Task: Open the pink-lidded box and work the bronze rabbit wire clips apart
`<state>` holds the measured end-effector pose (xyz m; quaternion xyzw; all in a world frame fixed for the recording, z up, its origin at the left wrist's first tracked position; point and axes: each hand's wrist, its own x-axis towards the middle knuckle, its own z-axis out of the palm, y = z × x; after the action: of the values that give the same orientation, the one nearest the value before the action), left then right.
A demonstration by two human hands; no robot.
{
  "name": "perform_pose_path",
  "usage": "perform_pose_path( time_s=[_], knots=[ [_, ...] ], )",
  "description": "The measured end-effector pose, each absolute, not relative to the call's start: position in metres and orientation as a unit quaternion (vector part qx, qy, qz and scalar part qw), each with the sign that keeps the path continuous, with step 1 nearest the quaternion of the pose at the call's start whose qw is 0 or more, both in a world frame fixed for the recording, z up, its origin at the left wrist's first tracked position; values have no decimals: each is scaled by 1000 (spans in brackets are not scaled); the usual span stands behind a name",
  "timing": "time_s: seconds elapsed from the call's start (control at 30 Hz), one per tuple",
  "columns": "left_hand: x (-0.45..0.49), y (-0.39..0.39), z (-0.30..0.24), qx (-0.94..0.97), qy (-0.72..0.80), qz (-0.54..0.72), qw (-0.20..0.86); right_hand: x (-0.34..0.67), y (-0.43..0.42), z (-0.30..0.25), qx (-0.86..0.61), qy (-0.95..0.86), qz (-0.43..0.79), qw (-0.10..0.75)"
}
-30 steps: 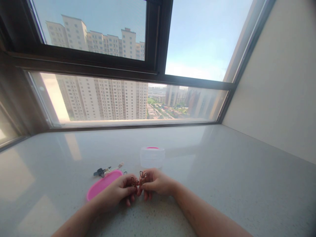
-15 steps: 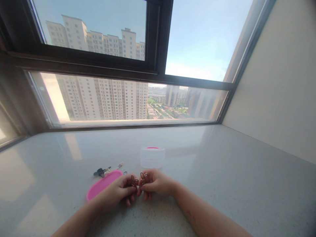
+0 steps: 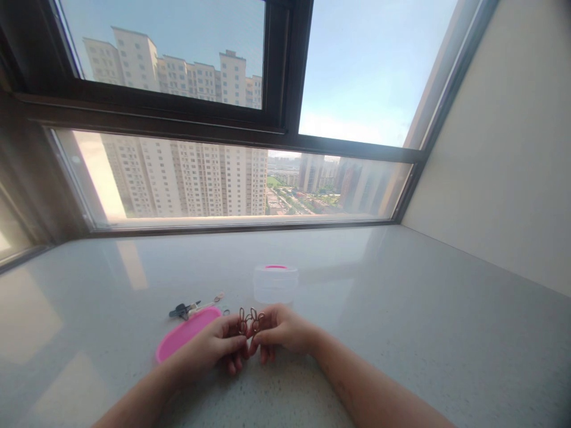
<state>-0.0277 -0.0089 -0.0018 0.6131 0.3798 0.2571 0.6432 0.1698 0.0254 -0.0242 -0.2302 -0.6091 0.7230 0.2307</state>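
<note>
Wire pieces sit close together at the frame's lower centre, one pinched in the left hand, one in the right hand, both nearly closed; a pink tray lies left of them on the surface.

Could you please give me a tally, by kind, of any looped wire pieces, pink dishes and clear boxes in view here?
Brown looped wire pieces, one in the left hand and one in the right hand: 2
Pink dish: 1
Clear box: 1
Total: 4
</note>
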Motion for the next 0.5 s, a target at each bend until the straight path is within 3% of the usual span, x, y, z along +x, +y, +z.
perform_pose_path(
  time_s=[0.5],
  knots=[
    [-29,-7,-5,583,394,255,663,170,26,-22,-238,-569,750,237]
  ],
)
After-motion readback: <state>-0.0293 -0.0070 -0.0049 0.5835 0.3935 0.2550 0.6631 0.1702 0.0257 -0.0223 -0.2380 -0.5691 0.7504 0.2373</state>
